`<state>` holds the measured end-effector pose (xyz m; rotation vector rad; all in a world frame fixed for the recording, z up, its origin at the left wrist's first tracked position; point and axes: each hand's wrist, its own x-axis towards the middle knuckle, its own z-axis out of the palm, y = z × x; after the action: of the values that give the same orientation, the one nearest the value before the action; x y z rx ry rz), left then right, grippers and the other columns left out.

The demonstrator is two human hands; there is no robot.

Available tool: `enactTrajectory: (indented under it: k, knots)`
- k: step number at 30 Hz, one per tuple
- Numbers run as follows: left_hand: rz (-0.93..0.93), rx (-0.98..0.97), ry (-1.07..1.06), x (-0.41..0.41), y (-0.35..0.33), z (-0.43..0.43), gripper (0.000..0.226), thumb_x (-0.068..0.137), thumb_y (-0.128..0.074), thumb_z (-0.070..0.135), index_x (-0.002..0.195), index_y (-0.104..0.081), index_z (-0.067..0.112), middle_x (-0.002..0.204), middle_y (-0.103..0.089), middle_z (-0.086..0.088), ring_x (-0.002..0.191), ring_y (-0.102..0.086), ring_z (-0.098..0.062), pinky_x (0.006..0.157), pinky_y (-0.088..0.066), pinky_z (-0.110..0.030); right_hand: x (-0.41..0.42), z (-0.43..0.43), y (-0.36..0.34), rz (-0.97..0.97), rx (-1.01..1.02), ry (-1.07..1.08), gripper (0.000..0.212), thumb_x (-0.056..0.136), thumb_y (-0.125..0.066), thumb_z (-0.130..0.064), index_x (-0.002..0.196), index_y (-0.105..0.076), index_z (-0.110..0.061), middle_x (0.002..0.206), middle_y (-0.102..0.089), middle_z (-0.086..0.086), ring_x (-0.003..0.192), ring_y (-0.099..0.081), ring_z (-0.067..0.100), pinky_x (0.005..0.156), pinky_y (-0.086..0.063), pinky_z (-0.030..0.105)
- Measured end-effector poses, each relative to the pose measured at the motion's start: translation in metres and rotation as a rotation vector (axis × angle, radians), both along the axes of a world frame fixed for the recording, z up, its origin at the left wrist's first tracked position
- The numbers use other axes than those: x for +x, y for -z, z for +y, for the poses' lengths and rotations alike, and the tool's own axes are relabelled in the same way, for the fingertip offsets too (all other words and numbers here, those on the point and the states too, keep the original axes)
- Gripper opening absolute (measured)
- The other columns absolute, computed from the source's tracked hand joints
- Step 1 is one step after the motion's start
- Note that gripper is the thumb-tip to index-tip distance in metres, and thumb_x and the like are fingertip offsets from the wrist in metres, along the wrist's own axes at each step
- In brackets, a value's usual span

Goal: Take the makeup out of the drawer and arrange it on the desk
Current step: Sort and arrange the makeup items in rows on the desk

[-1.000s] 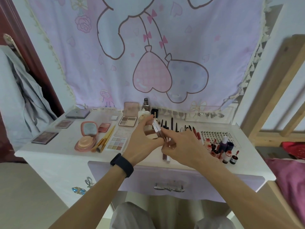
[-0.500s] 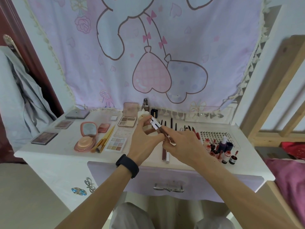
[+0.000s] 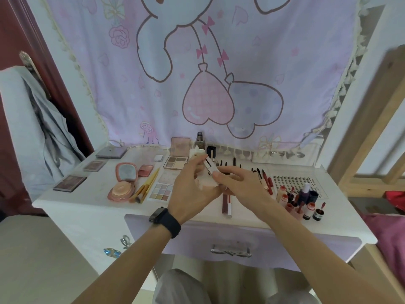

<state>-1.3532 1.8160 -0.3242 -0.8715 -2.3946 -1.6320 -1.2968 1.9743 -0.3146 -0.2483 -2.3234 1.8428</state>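
Note:
Over the middle of the white desk [image 3: 92,207], both hands hold one slim lip gloss tube with a silver cap [image 3: 210,166]. My left hand [image 3: 192,185] pinches its capped upper end and my right hand [image 3: 238,185] grips the lower end, which its fingers hide. A second dark red lip gloss tube [image 3: 226,204] lies on the desk below the hands. The lilac drawer [image 3: 274,242] under the desk top is pushed in.
Eyeshadow palettes [image 3: 161,190], a pink compact [image 3: 123,183], brushes [image 3: 145,186] and flat cases [image 3: 70,183] lie left. Pencils [image 3: 266,179], small red bottles [image 3: 306,207] and a lash tray [image 3: 291,183] sit right. A patterned cloth [image 3: 197,73] hangs behind; a wooden bed frame [image 3: 368,119] stands right.
The tube has tipped from nearly upright to slanting, and both hands have risen slightly with it. My left fingers have shifted up toward the cap.

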Motion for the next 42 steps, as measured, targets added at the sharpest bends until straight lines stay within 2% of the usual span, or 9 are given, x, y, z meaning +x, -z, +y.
enactTrajectory:
  k: [7,13,17,22,29,32,36,39,42]
  knots:
    - [0.074,0.094,-0.075,0.007,0.004,-0.005,0.077,0.068,-0.085,0.046,0.133,-0.044,0.053,0.124,-0.050,0.044,0.107,-0.058,0.013,0.084,-0.046,-0.004,0.003,-0.015,0.006,0.153,-0.088,0.049,0.025,0.092,-0.063,-0.054,0.109,-0.077,-0.042,0.101,-0.077,-0.014,0.094,-0.072,0.005,0.088,-0.057,0.027]
    - [-0.015,0.212,-0.066,0.010,0.016,-0.007,0.081,0.067,-0.088,0.033,0.137,-0.047,0.038,0.131,-0.051,0.028,0.109,-0.060,0.005,0.088,-0.051,-0.012,0.003,-0.019,0.004,0.156,-0.107,0.087,0.023,0.100,-0.056,-0.048,0.097,-0.078,-0.046,0.096,-0.077,-0.011,0.091,-0.072,0.007,0.079,-0.059,0.024]
    - [-0.008,0.038,-0.031,0.006,0.013,-0.010,0.089,0.066,-0.081,0.035,0.144,-0.037,0.036,0.127,-0.044,0.025,0.113,-0.048,0.014,0.087,-0.044,-0.003,0.000,-0.018,0.013,0.098,-0.054,0.146,0.028,0.100,-0.051,-0.054,0.100,-0.077,-0.043,0.094,-0.077,-0.012,0.090,-0.072,0.014,0.090,-0.059,0.042]
    - [0.000,-0.385,0.031,-0.008,-0.004,-0.022,0.103,0.063,-0.076,0.036,0.151,-0.023,0.042,0.117,-0.039,0.010,0.098,-0.049,-0.003,0.076,-0.042,-0.010,0.003,-0.021,0.018,0.115,0.026,0.163,0.043,0.104,-0.043,-0.054,0.082,-0.070,-0.028,0.062,-0.057,-0.013,0.069,-0.062,0.009,0.077,-0.052,0.033]
    - [0.173,-0.713,-0.029,-0.016,-0.015,-0.030,0.075,0.070,-0.072,0.049,0.138,-0.047,0.031,0.121,-0.049,0.007,0.103,-0.050,-0.011,0.083,-0.050,-0.028,0.002,-0.026,0.014,0.087,-0.017,0.120,0.043,0.103,-0.039,-0.058,0.101,-0.075,-0.034,0.090,-0.071,0.011,0.085,-0.072,0.020,0.073,-0.055,0.020]
    - [0.156,-0.737,-0.028,-0.017,-0.017,-0.030,0.067,0.066,-0.073,0.048,0.127,-0.050,0.033,0.108,-0.048,0.007,0.095,-0.051,-0.014,0.073,-0.048,-0.027,0.000,-0.028,0.011,0.074,-0.063,0.091,0.037,0.101,-0.038,-0.063,0.106,-0.073,-0.052,0.099,-0.070,0.018,0.086,-0.073,0.023,0.073,-0.057,0.018]
    - [0.068,-0.671,0.000,-0.021,-0.017,-0.032,0.083,0.064,-0.077,0.045,0.140,-0.043,0.042,0.113,-0.050,0.007,0.101,-0.053,-0.014,0.084,-0.049,-0.029,-0.008,-0.024,0.003,-0.006,-0.170,0.115,0.051,0.096,-0.046,-0.069,0.100,-0.080,-0.032,0.104,-0.075,0.008,0.085,-0.075,0.027,0.092,-0.059,0.042]
    - [-0.028,-0.607,0.033,-0.025,-0.018,-0.032,0.078,0.065,-0.080,0.041,0.135,-0.048,0.040,0.117,-0.052,0.006,0.105,-0.052,-0.015,0.081,-0.046,-0.026,-0.013,-0.023,-0.002,-0.042,-0.154,0.091,0.066,0.092,-0.048,-0.073,0.103,-0.078,-0.016,0.101,-0.076,0.014,0.088,-0.075,0.028,0.088,-0.061,0.040]
    - [-0.090,-0.549,0.036,-0.030,-0.018,-0.035,0.082,0.066,-0.082,0.040,0.139,-0.047,0.037,0.122,-0.053,0.009,0.105,-0.055,-0.014,0.084,-0.048,-0.025,-0.015,-0.025,-0.004,-0.037,-0.177,0.070,0.056,0.093,-0.046,-0.072,0.101,-0.079,-0.027,0.097,-0.077,0.009,0.090,-0.075,0.026,0.085,-0.062,0.036]
